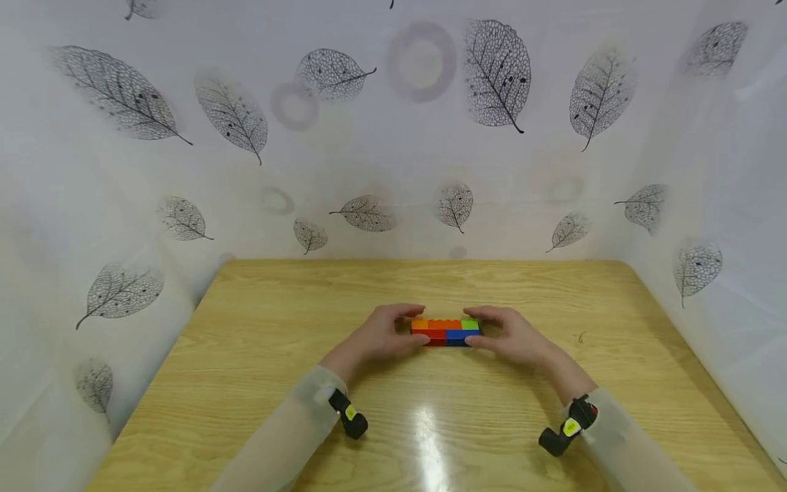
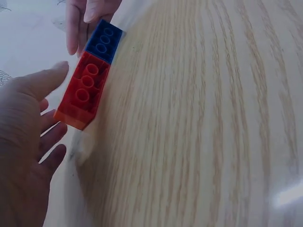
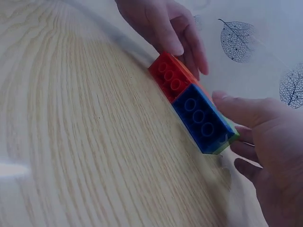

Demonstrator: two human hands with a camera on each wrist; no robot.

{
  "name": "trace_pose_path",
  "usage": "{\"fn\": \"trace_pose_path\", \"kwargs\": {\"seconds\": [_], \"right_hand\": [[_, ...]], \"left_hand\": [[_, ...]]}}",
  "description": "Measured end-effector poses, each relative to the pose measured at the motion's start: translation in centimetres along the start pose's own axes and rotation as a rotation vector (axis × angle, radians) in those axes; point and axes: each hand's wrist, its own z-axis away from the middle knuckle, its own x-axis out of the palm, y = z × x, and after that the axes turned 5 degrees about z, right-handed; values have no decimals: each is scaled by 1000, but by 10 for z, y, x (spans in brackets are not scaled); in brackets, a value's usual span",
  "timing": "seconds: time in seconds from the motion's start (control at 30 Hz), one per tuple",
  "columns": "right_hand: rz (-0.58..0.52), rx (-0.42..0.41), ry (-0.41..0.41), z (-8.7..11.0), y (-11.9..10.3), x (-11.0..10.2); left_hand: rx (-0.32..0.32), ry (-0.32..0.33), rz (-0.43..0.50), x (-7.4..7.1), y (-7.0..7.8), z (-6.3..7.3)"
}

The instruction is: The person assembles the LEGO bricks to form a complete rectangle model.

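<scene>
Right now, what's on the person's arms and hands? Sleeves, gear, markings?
Both hands are bare: left hand, right hand. Translucent whitish sleeves cover both forearms. Each wrist carries a small black camera, the left camera with a yellow label, the right camera with yellow and red marks.

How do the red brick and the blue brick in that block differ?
The red brick sits at the left hand's end, the blue brick at the right hand's end. In the head view, orange tops the red brick's end, green the blue's. Both lie end to end in one row, undersides showing round tubes.
</scene>
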Motion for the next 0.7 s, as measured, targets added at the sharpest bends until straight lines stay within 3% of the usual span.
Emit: {"fn": "trace_pose_path", "kwargs": {"seconds": [0.2,0.37,0.53,0.7], "right_hand": [[8,-56,152,5,-7,-5],[80,-107,297,7,-16,-7],[241,-132,380,10,-28,-10],[452,-136,390,12,-38,-13]], "left_hand": [[36,112,-106,-14,9,8],[87,225,-221,-25,22,15],[179,290,-400,-31,32,19],[230,318,-563,-33,37,22]]}}
